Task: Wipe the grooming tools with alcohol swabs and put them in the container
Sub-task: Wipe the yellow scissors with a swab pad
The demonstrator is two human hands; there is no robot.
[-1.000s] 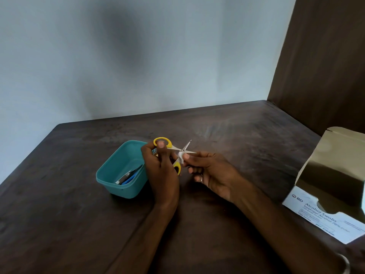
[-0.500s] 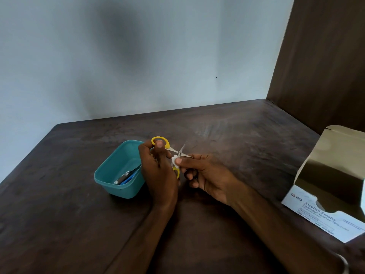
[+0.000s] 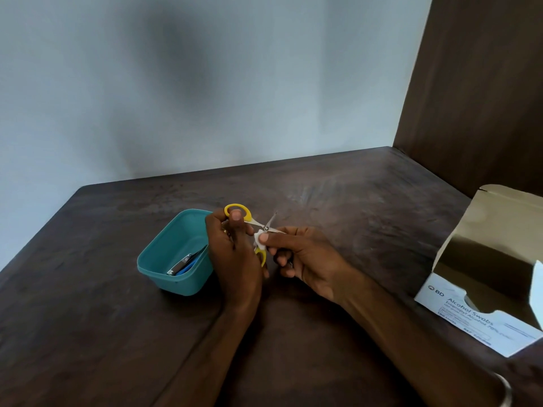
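Scissors [image 3: 255, 227] are up off the table, blades spread, right beside the teal container [image 3: 176, 254] near the table's middle. Left hand [image 3: 235, 254] has its grip curled round the yellow handles, a finger through the top loop. Right hand [image 3: 305, 259] pinches the swab [image 3: 259, 238] against the metal just below the pivot. I'd keep the blades apart and drag the swab from pivot out to each tip, 1 blade at a time, fingers behind the edge.
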